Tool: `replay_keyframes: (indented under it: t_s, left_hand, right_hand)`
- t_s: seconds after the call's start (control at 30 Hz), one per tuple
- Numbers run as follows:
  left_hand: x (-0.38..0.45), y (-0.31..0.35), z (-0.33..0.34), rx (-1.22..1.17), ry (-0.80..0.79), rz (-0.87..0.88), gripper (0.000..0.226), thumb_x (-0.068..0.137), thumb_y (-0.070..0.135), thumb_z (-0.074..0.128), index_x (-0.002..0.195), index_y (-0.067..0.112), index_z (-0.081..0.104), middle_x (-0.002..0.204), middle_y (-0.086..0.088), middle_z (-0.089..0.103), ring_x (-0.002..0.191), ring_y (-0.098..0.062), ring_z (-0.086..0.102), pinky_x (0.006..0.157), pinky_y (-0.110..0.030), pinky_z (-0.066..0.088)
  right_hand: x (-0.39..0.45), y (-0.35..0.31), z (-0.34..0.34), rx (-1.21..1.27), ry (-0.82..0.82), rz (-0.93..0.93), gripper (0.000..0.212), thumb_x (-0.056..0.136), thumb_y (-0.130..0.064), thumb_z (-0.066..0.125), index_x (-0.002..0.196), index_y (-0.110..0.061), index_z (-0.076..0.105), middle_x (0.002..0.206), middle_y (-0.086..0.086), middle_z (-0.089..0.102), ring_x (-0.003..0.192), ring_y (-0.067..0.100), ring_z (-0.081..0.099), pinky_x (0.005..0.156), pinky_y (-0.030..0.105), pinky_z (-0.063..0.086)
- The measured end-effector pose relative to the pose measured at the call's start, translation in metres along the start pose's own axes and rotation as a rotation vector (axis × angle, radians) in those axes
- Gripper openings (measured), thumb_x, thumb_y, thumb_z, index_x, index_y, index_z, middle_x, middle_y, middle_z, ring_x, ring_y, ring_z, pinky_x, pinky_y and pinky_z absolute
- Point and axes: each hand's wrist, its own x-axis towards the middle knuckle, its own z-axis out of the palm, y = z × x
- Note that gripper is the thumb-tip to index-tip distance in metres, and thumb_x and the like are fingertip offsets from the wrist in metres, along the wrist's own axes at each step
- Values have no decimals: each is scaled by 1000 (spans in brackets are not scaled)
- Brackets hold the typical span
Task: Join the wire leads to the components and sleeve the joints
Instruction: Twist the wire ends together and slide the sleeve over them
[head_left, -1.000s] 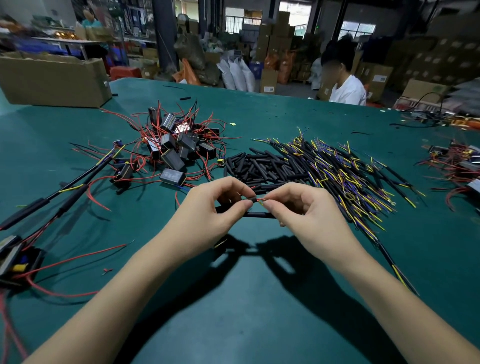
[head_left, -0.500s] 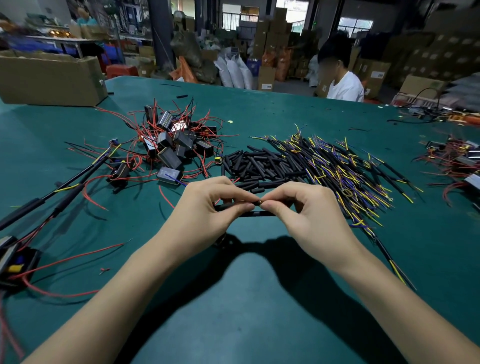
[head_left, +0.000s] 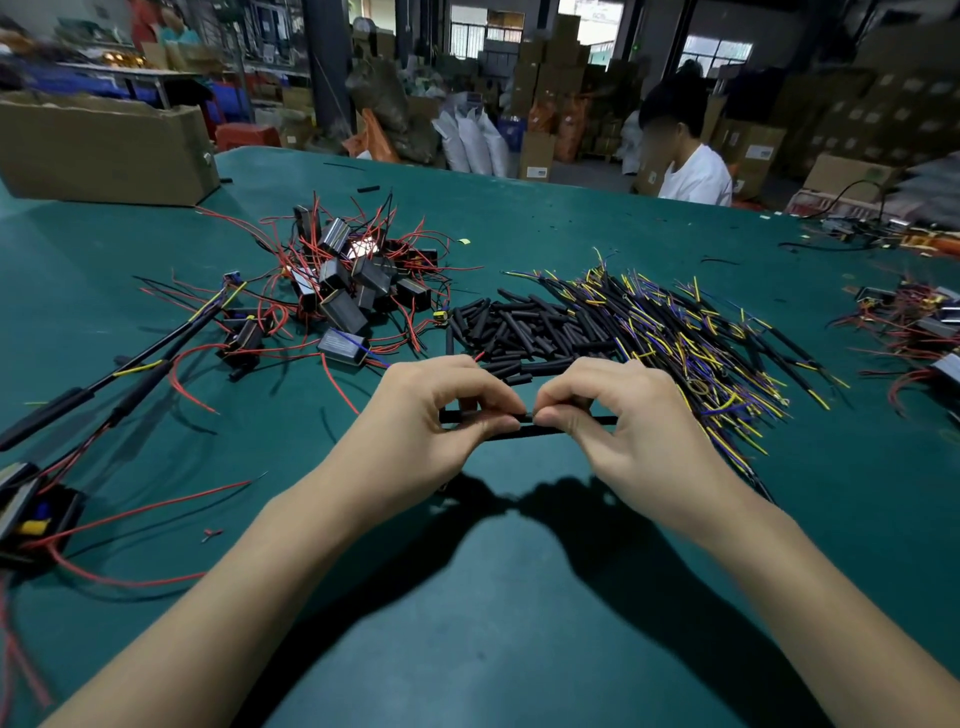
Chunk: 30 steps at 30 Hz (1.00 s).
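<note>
while both hands pinch black sleeve (head_left: 524, 418), fingertips meet.

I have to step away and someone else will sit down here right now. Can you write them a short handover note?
Left hand and right hand each pinch one end of a black sleeved lead, fingertips meeting at its middle, just above the green table.
Components with red leads are piled behind the left hand; loose black sleeves sit behind the hands; yellow and purple wire leads lie to the right.
Done: some sleeved assemblies lie at left.
Left: finish this joint, then work through the piles.
</note>
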Motion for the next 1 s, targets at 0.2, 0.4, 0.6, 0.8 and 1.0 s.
replay_keyframes:
  t_s: [0.2, 0.4, 0.6, 0.8, 1.0]
  left_hand:
    - [-1, -1, 4, -11, 7, 0, 7, 81, 7, 73, 82, 13, 75, 73, 6, 64, 68, -6, 55, 66, -11, 37]
    - [0, 2, 10, -86, 72, -89, 8, 81, 11, 74, 82, 19, 76, 76, 10, 71, 72, -4, 62, 68, -10, 42]
    - [-2, -3, 5, -65, 87, -128, 7, 82, 16, 73, 82, 23, 72, 74, 12, 69, 70, -1, 61, 66, -10, 40]
    - [-1, -2, 5, 7, 59, -31, 6, 81, 11, 75, 84, 15, 74, 74, 10, 65, 69, -1, 57, 65, -6, 35]
    - [-2, -1, 7, 51, 67, 10, 8, 81, 12, 75, 89, 14, 76, 78, 5, 63, 71, -1, 56, 67, -6, 34]
  right_hand:
    - [2, -1, -1, 67, -12, 28, 8, 82, -8, 72, 76, -12, 71, 71, -10, 63, 69, 7, 56, 67, 20, 43]
    - [1, 3, -5, 197, -5, 115, 7, 82, -11, 73, 84, -17, 71, 74, -10, 67, 70, -2, 56, 68, 6, 36]
    - [-1, 8, -8, 260, -74, 187, 11, 84, -9, 70, 80, -19, 69, 74, -10, 67, 69, -2, 57, 67, 7, 37]
    - [0, 5, -12, 129, -68, 93, 12, 84, -4, 70, 78, -15, 69, 73, -10, 61, 70, 5, 53, 69, 11, 36]
    - [-1, 4, -14, -76, -78, -15, 8, 87, -16, 65, 81, -21, 68, 74, -19, 50, 69, 8, 50, 71, 32, 32]
